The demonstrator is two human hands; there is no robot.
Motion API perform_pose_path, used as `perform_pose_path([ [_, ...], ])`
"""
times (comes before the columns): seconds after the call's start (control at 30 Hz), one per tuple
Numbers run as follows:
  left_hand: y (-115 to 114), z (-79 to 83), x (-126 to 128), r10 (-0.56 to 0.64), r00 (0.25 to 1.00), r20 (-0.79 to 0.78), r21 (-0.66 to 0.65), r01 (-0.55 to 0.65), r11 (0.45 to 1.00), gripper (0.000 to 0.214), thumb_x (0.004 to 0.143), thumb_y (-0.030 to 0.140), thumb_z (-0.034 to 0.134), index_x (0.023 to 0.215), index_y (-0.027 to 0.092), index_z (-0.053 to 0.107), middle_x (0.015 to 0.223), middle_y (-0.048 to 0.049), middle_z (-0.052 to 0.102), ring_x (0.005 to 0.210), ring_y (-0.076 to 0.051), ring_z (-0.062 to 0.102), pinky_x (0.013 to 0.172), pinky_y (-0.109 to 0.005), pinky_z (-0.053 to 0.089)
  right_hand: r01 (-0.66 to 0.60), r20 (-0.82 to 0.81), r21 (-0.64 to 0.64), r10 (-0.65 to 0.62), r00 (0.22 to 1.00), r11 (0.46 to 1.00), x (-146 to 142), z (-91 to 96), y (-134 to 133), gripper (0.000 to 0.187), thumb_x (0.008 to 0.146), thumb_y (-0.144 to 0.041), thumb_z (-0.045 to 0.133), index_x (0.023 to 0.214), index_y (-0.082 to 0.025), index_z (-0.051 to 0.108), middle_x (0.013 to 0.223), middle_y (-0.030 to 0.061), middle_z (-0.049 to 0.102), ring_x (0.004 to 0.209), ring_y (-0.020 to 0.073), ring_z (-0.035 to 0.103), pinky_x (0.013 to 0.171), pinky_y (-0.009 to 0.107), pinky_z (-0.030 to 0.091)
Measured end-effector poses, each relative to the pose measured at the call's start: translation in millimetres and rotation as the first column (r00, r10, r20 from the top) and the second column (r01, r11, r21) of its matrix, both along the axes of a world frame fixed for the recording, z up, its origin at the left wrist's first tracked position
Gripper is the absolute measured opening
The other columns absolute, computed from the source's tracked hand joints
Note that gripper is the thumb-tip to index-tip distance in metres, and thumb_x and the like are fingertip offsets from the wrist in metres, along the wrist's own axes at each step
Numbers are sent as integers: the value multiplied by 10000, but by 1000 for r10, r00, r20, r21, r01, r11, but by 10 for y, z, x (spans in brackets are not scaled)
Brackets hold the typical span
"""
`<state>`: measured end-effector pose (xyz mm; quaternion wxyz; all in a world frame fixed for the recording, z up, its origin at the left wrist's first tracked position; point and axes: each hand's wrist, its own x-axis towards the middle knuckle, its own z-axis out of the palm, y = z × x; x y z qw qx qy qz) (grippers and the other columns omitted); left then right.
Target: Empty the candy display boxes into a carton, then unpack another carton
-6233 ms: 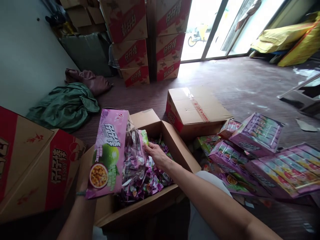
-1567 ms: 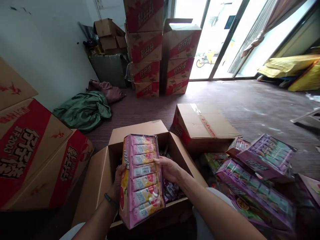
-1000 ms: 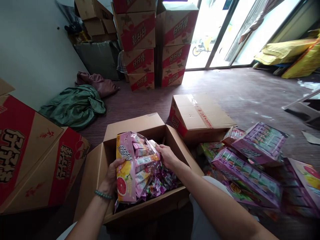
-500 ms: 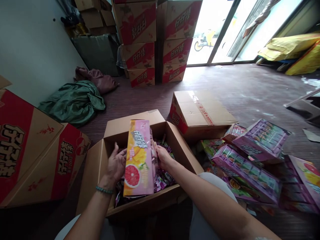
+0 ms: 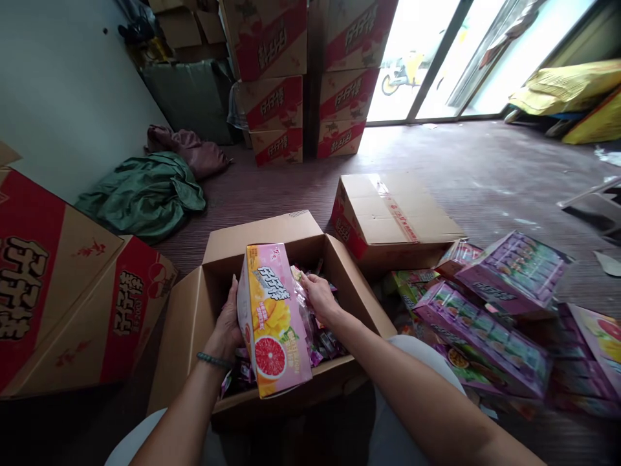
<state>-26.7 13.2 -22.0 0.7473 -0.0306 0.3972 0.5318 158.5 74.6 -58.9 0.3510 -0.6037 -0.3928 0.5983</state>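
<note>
A pink and yellow display box (image 5: pixel 279 304) with grapefruit and mango pictures is tilted over an open carton (image 5: pixel 356 291). My left hand (image 5: pixel 229 323) grips the display box along its left side, its fingers partly hidden behind it. At the box's right side, where clear plastic shows, my right hand (image 5: pixel 319 296) has its fingers closed on a small light-coloured packet, partly hidden by the fingers. Small purple packets (image 5: pixel 327 343) lie loose inside the carton below.
A taped carton (image 5: pixel 412 217) stands beyond the open one. Purple display boxes (image 5: pixel 485 336) are piled on the right. Large red-printed cartons (image 5: pixel 87 291) stand at left, and stacked cartons (image 5: pixel 274 103) at the back. A green cloth bundle (image 5: pixel 145 194) lies on the floor.
The display box has turned and come slightly nearer and to the right. My left hand has moved from open beside it to gripping its side. My right hand stays at its right side.
</note>
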Motion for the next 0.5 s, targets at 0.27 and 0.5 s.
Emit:
perform_pose_path([
  [0.27, 6, -115, -265, 91, 964, -251, -96, -118, 988, 458, 866, 454, 617, 1184, 123, 626, 834, -111, 765, 747, -265, 740, 723, -386, 619, -15, 298, 127, -24, 954, 992, 321, 171, 37, 363, 785, -473, 523, 535, -211, 492, 507, -24, 465, 550, 125, 417, 523, 260, 284],
  [0.5, -63, -106, -515, 363, 748, -556, -11, -443, 897, 157, 868, 219, 644, 1011, 164, 677, 561, 14, 682, 440, -123, 625, 484, -201, 544, 159, 132, 175, -183, 974, 972, 625, 60, 264, 391, 790, -602, 518, 676, -229, 548, 587, 1, 556, 661, 172, 521, 574, 267, 379],
])
